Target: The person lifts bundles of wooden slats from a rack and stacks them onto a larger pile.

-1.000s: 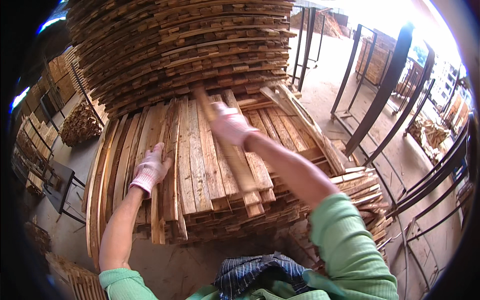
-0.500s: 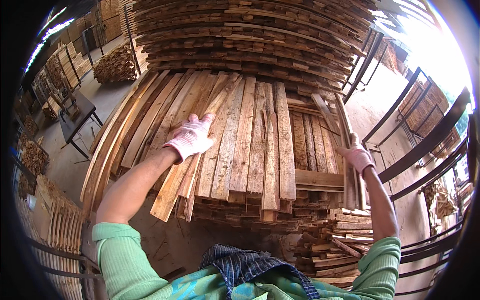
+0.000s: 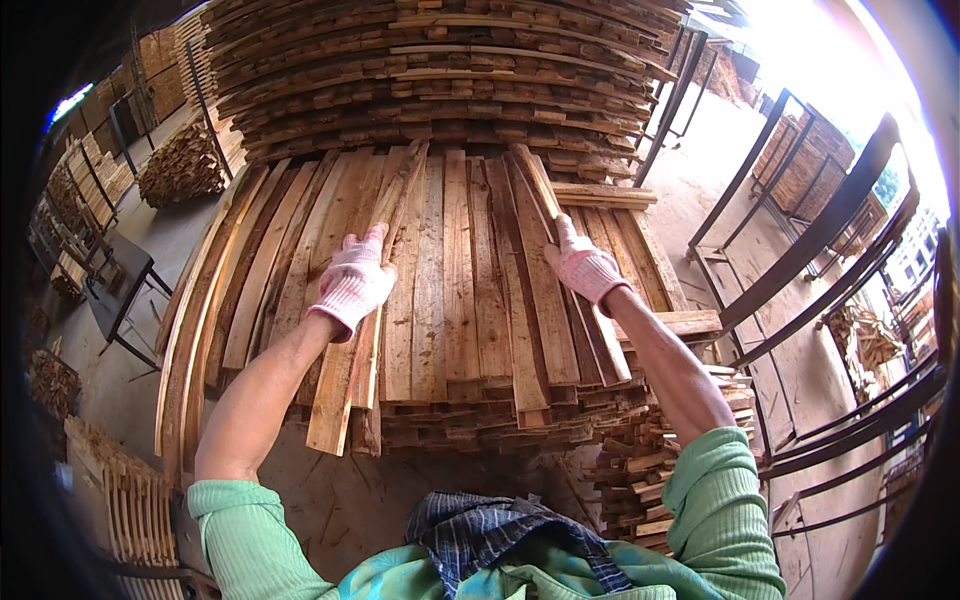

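Note:
Long rough wooden planks lie side by side on top of a stack in front of me. My left hand [image 3: 355, 278], in a pink knitted glove, is closed over a narrow plank [image 3: 333, 405] lying slightly askew on the left half of the layer. The plank's near end juts past the others. My right hand [image 3: 583, 262], gloved the same way, grips another plank [image 3: 535, 180] on the right half; its far end reaches the tall pile behind. Parts of both planks are hidden beneath my hands. Between my hands, several flat planks [image 3: 460, 290] run away from me.
A tall wall of stacked planks [image 3: 430, 80] rises behind the layer. Crosswise planks [image 3: 690, 323] show at the right edge. Shorter pieces [image 3: 640, 470] are piled low at right. Black metal rails [image 3: 820, 260] stand on the right, and a dark bench [image 3: 122, 280] on the left.
My right hand has moved left with a plank from the stack's right edge, laying it over the gap there. My left hand has stayed on its plank, which has turned slightly straighter.

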Demonstrator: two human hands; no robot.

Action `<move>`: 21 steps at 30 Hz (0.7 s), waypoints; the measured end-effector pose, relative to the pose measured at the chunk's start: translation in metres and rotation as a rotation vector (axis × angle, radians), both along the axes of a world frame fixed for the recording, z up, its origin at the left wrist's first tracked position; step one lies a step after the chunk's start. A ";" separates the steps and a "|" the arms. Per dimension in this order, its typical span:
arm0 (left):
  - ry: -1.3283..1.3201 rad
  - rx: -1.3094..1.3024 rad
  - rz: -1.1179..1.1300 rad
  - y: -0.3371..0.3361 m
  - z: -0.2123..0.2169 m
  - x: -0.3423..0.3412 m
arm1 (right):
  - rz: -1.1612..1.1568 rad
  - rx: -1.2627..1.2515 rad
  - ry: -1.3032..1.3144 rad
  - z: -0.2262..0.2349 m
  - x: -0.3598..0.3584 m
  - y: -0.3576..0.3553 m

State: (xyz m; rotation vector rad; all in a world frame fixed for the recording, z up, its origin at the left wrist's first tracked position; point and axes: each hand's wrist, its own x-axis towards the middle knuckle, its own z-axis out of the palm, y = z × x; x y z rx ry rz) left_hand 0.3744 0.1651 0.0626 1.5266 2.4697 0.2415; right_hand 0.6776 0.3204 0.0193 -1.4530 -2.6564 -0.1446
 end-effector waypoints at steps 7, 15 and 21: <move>-0.077 0.044 0.015 -0.007 -0.001 -0.008 | -0.099 -0.353 0.448 0.020 0.024 0.004; -0.018 0.204 -0.064 0.006 -0.022 -0.009 | 0.189 0.144 0.117 -0.056 0.094 0.045; -0.476 0.355 0.151 -0.011 0.007 -0.014 | 0.269 0.122 -0.194 -0.076 0.085 0.074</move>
